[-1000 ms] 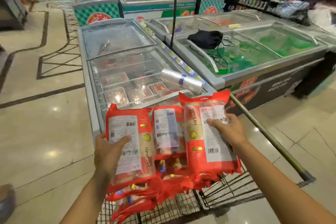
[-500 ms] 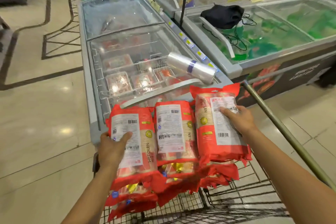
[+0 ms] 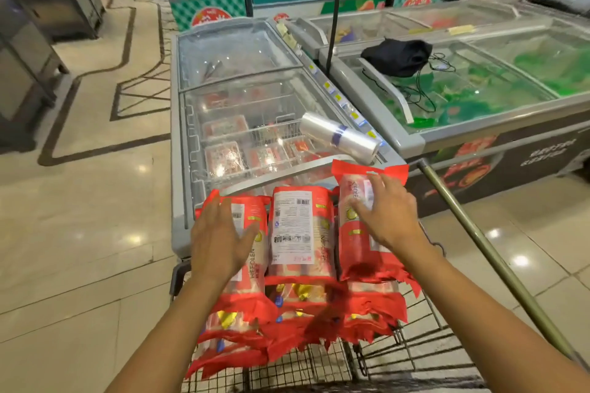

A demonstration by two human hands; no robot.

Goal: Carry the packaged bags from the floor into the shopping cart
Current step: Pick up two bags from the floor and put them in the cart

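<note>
The red packaged bags (image 3: 367, 306) lie stacked in the wire shopping cart (image 3: 287, 373), with three on top in a row, label side up. The left hand (image 3: 220, 239) is spread over the left bag (image 3: 255, 233), its fingers (image 3: 225, 210) straight and wide apart, gripping nothing; whether the palm touches the wrapper cannot be told. The middle bag (image 3: 300, 226) lies bare between the two hands. The right hand (image 3: 388, 210) lies on the upper part of the right bag (image 3: 354, 252), fingers likewise straight and splayed, not curled around it. An olive bar (image 3: 479, 249) runs along the cart's right side. Just beyond the cart stands a glass-topped chest freezer (image 3: 236, 112) with a roll of clear plastic bags (image 3: 340, 139) on its lid. A black pouch (image 3: 397, 56) sits on the neighbouring freezer (image 3: 479, 96). Glossy tiled floor (image 3: 79, 233) surrounds them.
</note>
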